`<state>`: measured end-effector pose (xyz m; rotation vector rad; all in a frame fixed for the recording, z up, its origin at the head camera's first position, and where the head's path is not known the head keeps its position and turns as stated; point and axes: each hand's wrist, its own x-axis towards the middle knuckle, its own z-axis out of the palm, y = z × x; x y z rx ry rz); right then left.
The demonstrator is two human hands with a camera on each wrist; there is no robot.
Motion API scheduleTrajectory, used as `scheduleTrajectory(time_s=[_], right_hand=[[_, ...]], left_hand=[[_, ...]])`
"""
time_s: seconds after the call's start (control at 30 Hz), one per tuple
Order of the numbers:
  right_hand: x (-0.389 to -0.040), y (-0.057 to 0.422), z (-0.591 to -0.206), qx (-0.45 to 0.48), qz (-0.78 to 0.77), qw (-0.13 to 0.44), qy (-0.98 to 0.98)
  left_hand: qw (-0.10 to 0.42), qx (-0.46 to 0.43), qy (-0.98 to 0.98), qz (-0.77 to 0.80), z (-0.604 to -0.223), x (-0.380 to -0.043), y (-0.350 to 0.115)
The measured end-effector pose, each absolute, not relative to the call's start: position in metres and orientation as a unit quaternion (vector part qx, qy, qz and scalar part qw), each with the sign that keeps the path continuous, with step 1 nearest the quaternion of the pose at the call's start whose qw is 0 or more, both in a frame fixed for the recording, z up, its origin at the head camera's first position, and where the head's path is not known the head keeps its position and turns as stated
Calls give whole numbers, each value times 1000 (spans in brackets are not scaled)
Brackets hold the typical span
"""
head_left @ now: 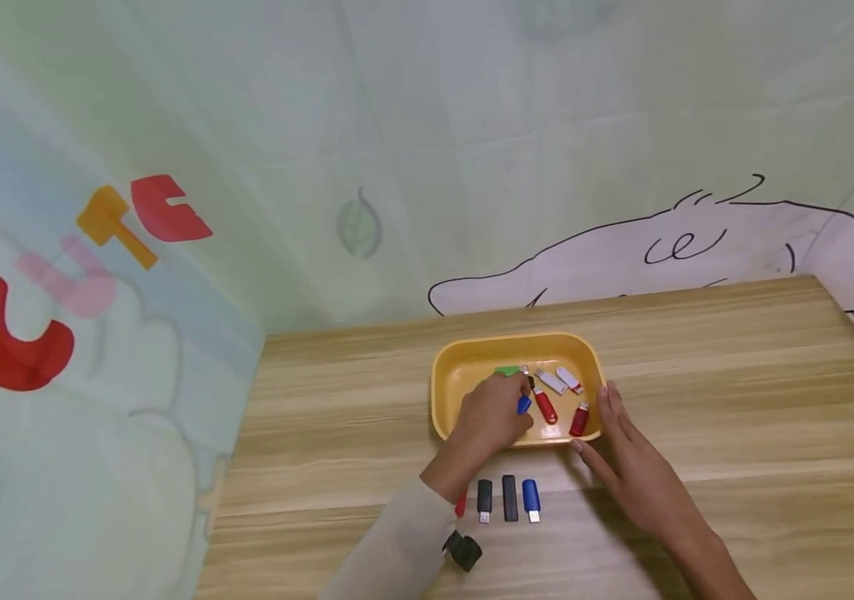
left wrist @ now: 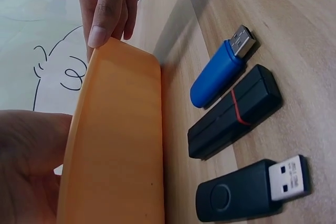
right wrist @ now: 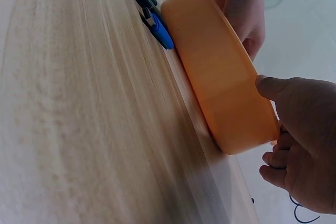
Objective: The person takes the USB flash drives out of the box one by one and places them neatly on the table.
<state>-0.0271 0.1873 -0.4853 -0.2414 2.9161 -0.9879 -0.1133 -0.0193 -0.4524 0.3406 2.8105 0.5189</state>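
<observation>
My left hand (head_left: 492,414) reaches over the front rim into a yellow plastic tray (head_left: 464,348), pinching a blue USB stick (head_left: 523,405) between thumb and fingers. Its fingertips are partly hidden. Around it in the tray lie a green USB stick (head_left: 506,369), two white ones, a red one (head_left: 546,407) and a dark red one (head_left: 580,419). At the tray's near right corner, my right hand (head_left: 640,475) holds the rim, thumb on the front and fingers along the right side. The right wrist view shows that thumb (right wrist: 270,86) against the rim.
In front of the tray stands a row of USB sticks: a blue one (head_left: 531,500), a black one with a red band (left wrist: 236,111), another black one (left wrist: 233,191), and a red one (head_left: 461,502) partly behind my left arm. A printed cloth (head_left: 397,167) hangs behind the wooden table (head_left: 734,375).
</observation>
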Motion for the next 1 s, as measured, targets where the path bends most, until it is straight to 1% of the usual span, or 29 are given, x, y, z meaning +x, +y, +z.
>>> scheduleTrajectory(time_s=[0.27, 0.6, 1.0], right_hand=[[-28, 187, -486, -78, -321, 25, 943], [-27, 187, -486, -76, -321, 24, 944], [-27, 187, -486, -78, -319, 16, 944]], left_hand=[[133, 99, 967, 195, -450, -111, -22], [112, 110, 967, 200, -449, -109, -22], [109, 91, 967, 213, -446, -108, -23]])
